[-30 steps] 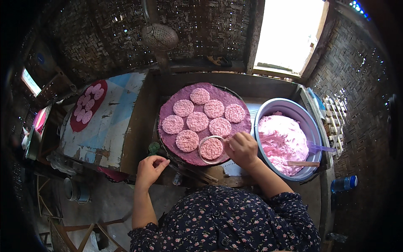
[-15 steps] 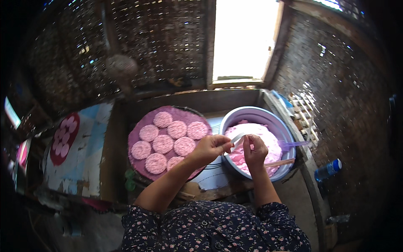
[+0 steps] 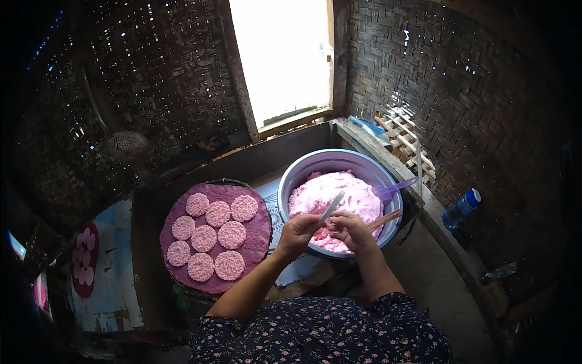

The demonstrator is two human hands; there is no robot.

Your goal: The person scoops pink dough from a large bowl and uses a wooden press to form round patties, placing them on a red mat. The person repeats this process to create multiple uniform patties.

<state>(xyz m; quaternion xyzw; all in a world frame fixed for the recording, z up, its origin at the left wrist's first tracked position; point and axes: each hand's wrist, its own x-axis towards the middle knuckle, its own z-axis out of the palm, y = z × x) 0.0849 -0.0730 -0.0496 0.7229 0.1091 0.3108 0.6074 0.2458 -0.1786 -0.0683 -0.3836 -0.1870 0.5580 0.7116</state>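
Note:
My left hand (image 3: 298,235) grips a pale ring (image 3: 331,208), seen nearly edge-on over a blue-rimmed tub (image 3: 294,167) of fluffy pink paste (image 3: 327,188). My right hand (image 3: 351,232) is beside it above the paste, fingers curled; what they hold is unclear. A purple spatula (image 3: 397,185) and a wooden stick (image 3: 385,219) stand in the tub's right side. To the left, several textured pink discs (image 3: 217,212) lie on a round purple mat (image 3: 176,267).
A peeling board (image 3: 109,297) at far left bears a red round mat (image 3: 79,279) with small pink discs. A blue bottle (image 3: 461,209) stands at right on a ledge. A perforated ladle (image 3: 127,145) hangs on the woven wall.
My right hand has lifted the ring off the mat, leaving a disc; my left hand has risen to grip the ring, and both are over the tub. The view has swung rightward.

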